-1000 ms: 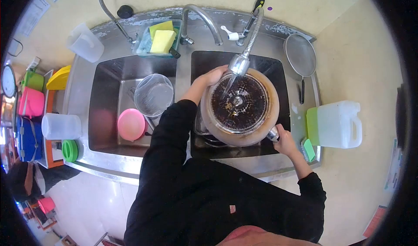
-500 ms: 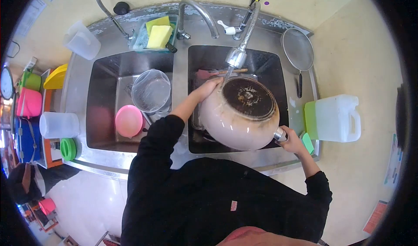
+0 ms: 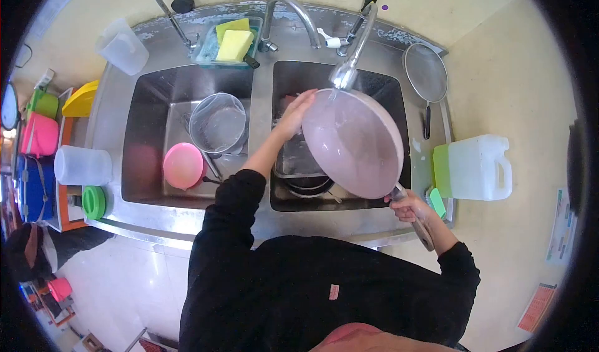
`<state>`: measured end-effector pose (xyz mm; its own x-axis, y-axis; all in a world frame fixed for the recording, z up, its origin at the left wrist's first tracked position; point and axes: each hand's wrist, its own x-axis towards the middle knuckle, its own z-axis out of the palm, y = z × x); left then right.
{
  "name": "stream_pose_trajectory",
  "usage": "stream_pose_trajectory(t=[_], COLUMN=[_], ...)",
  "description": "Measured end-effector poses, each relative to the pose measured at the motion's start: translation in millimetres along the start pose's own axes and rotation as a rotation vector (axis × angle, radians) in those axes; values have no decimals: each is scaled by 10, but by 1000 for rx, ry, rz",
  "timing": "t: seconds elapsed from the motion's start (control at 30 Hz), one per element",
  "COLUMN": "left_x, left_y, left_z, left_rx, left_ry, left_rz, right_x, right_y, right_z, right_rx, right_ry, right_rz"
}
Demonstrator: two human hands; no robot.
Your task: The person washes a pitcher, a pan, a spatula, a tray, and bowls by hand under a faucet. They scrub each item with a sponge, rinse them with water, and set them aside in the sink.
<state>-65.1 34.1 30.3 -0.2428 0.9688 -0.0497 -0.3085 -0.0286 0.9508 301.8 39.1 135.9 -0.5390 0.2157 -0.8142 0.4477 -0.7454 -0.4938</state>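
Note:
A large pale pink frying pan (image 3: 355, 143) is tilted over the right sink basin, its inside facing me. My right hand (image 3: 409, 208) is closed around the pan's long handle near the front right of the basin. At the upper left rim, my left hand (image 3: 298, 112) grips the pan's edge, its fingertips partly hidden. The spray faucet (image 3: 343, 77) hangs right above the pan's upper edge, with water running onto its inside. Below the pan in the basin lie a metal tray (image 3: 299, 162) and a dark round pan (image 3: 306, 187), both partly covered.
The left basin holds a pink bowl (image 3: 183, 166) and a round strainer (image 3: 217, 124). Behind it stands a tub with yellow sponges (image 3: 234, 45). A sieve (image 3: 426, 71) and a white jug (image 3: 480, 168) are on the right. Plastic containers (image 3: 84, 165) line the left side.
The pan has been turned over: its dark-based underside faced me earlier, now its pink inside does. My right hand has shifted along with the handle, and my left hand stays at the rim.

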Motion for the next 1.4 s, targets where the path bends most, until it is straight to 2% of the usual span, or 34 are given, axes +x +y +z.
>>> stream_pose_trajectory(t=[0.07, 0.23, 0.3, 0.33, 0.43, 0.47, 0.57, 0.67, 0.73, 0.83, 0.9, 0.97, 1.03, 1.1, 1.17, 1.2, 1.23, 1.3, 1.33, 1.4], left_x=[52, 23, -243, -348, -430, -406, -572, -940, -1023, -1085, -1108, -1128, -1140, -1100, -1068, -1108, -1132, -1111, -1082, -1034], left_y=[-239, -980, -1076, -1042, -678, -546, -459, -413, -472, -396, -374, -424, -494, -611, -754, -522, -445, -378, -593, -789], left_z=[47, -130, -145, -166, -174, -208, -200, -50, -31, 23, 49, 73, 111, 128, 98, 179, 238, 273, 112, 4], left_rx=[65, 90, -48, -117, -325, -361, -600, -670, -621, -575, -534, -470, -436, -407, -387, -374, -362, -347, -307, -401], left_ry=[31, 174, 241, 283, 329, 288, 290, 171, 160, 193, 254, 338, 397, 428, 446, 446, 451, 469, 347, 355], left_rz=[-117, -394, -381, -371, -251, -221, -557, -439, -464, -464, -437, -402, -432, -410, -332, -365, -317, -217, -239, -271], right_x=[-59, 236, 426, 513, 774, 801, 780, 793, 768, 601, 790, 528, 1018, 1575, 2120, 2382, 2595, 3110, 2998, 2613], right_y=[97, 377, 393, 420, 488, 471, 391, 370, 338, 91, 82, -508, -653, -716, -534, -562, -610, -399, -248, -132], right_z=[-55, -135, -38, 2, 14, 36, 124, 59, 40, 26, -288, 269, 299, 483, 415, 412, 470, 1043, 1117, 1311], right_rx=[103, 550, 682, 774, 797, 803, 805, 759, 725, 297, -1027, -1242, -1311, -1498, -1821, -1774, -1722, -1305, -1408, -1599], right_ry=[-40, -364, -492, -480, -608, -611, -621, -670, -705, -349, 172, 793, 582, 339, 699, 729, 756, 592, 477, 245], right_rz=[17, 14, -11, 7, 12, 22, 46, 73, 106, 202, -383, -661, -986, -252, -605, -735, -859, -1062, -1032, -964])
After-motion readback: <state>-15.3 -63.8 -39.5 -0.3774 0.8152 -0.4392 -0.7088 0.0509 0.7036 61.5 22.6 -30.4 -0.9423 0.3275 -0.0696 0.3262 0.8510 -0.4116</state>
